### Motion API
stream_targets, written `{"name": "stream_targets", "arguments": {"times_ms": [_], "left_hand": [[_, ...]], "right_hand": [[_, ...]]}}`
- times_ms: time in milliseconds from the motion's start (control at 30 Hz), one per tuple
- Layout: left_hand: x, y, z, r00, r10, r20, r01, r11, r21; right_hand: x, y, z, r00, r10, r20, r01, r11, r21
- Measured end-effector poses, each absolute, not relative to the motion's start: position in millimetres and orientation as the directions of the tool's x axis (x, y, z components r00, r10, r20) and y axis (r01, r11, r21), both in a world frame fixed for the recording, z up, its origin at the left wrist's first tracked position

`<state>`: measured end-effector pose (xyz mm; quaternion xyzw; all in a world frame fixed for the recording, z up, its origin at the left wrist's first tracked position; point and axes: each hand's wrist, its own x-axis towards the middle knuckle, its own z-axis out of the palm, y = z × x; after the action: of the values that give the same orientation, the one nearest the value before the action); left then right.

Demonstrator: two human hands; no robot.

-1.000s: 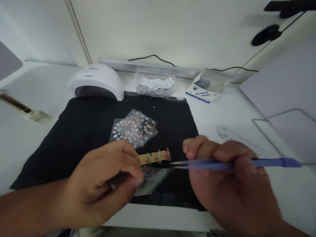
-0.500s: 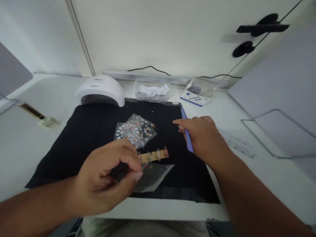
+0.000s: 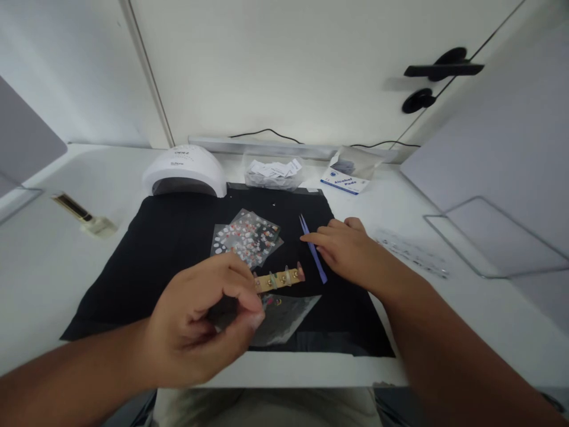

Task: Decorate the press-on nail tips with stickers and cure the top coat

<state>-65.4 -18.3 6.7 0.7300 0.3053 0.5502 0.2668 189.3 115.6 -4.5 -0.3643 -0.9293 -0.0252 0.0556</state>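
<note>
Your left hand (image 3: 207, 323) is sitting at about 7 o'clock in the head view, fingers curled in tight and pinching the near end of the gold nail strip (image 3: 280, 279), which is sticking out toward 3 o'clock with small clear and pink nail tips standing on it. Just under that strip a clear sticker sheet (image 3: 284, 317) is lying flat on the black mat (image 3: 146, 255), partly tucked beneath your fingers.

Your right hand (image 3: 349, 252) is resting at about 4 o'clock from the mat's centre, fingers loosely stretched and laid flat, gripping nothing. The blue tweezers (image 3: 312, 255) are lying on the mat right against your fingertips; whether your fingers are actually touching them is hard to tell.

At 12 o'clock from the strip, a stack of patterned sticker sheets (image 3: 246, 237) is lying on the mat. Farther back, the white nail lamp (image 3: 184, 172) is standing at 11 o'clock, a clear bag of small packets (image 3: 271, 172) at 12 o'clock, and the alcohol pads box (image 3: 347, 175) at 1 o'clock, all on the white table (image 3: 44, 261).
</note>
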Motion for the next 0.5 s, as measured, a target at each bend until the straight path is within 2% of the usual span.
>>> {"name": "stream_targets", "arguments": {"times_ms": [100,167,200,267,333,500], "left_hand": [[-65,-18,5,0.23,0.741,0.631,0.157,-0.668,0.727],[-65,-17,4,0.256,0.74,0.622,0.16,-0.667,0.728],[-64,-16,3,0.27,0.741,0.615,0.165,-0.665,0.729],[-63,-15,1,0.288,0.749,0.597,0.179,-0.654,0.735],[-61,-14,-1,0.3,0.765,0.57,0.197,-0.635,0.747],[-56,-13,0,0.311,0.822,0.477,0.202,-0.547,0.812]], "right_hand": [[184,105,8,-0.727,0.636,0.26,0.64,0.764,-0.079],[175,91,16,-0.645,0.474,0.599,0.406,0.877,-0.257],[170,82,19,-0.603,0.42,0.679,0.29,0.908,-0.304],[159,65,19,-0.631,0.325,0.704,0.134,0.94,-0.314],[152,53,14,-0.657,0.265,0.706,0.106,0.959,-0.261],[147,42,1,-0.641,0.264,0.721,0.142,0.964,-0.226]]}}
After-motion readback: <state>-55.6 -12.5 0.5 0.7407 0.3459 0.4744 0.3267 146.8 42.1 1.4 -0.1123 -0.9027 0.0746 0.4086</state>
